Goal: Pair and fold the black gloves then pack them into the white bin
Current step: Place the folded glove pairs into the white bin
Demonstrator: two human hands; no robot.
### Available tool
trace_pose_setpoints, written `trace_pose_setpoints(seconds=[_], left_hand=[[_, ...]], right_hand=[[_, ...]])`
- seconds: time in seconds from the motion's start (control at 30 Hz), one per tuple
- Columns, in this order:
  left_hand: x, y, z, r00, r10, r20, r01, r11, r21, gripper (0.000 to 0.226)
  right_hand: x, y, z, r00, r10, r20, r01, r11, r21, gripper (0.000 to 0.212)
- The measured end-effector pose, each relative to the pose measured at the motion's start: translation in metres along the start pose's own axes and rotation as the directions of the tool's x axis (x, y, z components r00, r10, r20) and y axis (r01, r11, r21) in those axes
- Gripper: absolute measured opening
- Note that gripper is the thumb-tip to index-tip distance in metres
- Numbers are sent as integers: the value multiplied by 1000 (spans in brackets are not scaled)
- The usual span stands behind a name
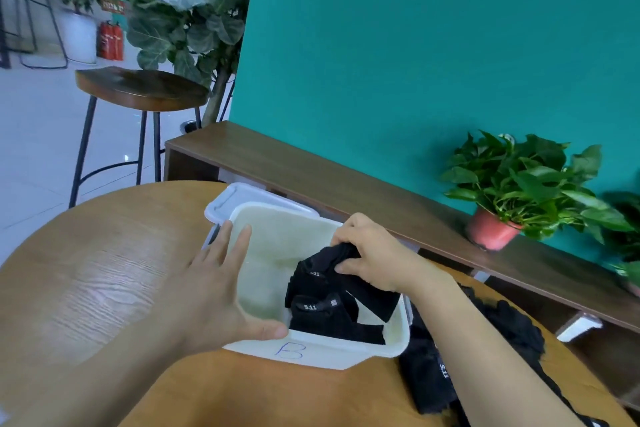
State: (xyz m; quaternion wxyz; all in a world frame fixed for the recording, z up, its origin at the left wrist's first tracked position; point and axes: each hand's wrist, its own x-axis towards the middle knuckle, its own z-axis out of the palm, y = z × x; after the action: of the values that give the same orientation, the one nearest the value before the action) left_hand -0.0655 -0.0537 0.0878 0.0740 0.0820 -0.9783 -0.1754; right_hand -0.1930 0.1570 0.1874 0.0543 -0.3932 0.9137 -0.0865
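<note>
Black gloves (pixel 363 295), already folded, are held inside the right end of the white bin (pixel 346 357) by the right hand (pixel 375 253), whose fingers and thumb are curled round the upper fold of the fabric. The grip is judged to be kept there so that the fold is not lost while the pair is set down. A second folded bundle (pixel 332 321) is seen lying against the bin's near wall, touching the held pair. The left hand (pixel 214 284) is laid on the bin's left rim with fingers straight and the thumb pressed on the near edge, nothing being grasped. The bin is probably being steadied in this way on the round wooden table (pixel 104 288). A heap of unpacked gloves (pixel 433 378) is left on the table just right of the bin, under the right forearm, so the packing is judged unfinished. "5.11" can be read on a tab of each bundle in the bin. A handwritten blue letter B (pixel 290 351) is marked on the bin's near wall.
</note>
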Motion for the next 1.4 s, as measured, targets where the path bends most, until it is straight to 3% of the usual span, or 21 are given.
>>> trace_pose_setpoints(seconds=[0.4,0.6,0.9,1.17,1.4], left_hand=[[0,-1,-2,999,39,21,-38,999,-19,144],[2,-3,-2,999,41,23,-40,998,-47,145],[9,-2,-3,999,39,28,-38,999,-36,144],[8,0,-4,999,38,28,-37,999,-22,144],[2,-1,-3,999,47,21,-46,999,-6,150]], right_hand=[[53,22,46,976,-191,103,205,966,-155,22],[55,36,64,973,-165,162,189,971,-146,25],[59,48,77,969,-117,217,161,967,-198,48],[40,40,65,990,-131,62,139,976,-169,63],[12,29,67,994,-65,-87,57,994,-91,55]])
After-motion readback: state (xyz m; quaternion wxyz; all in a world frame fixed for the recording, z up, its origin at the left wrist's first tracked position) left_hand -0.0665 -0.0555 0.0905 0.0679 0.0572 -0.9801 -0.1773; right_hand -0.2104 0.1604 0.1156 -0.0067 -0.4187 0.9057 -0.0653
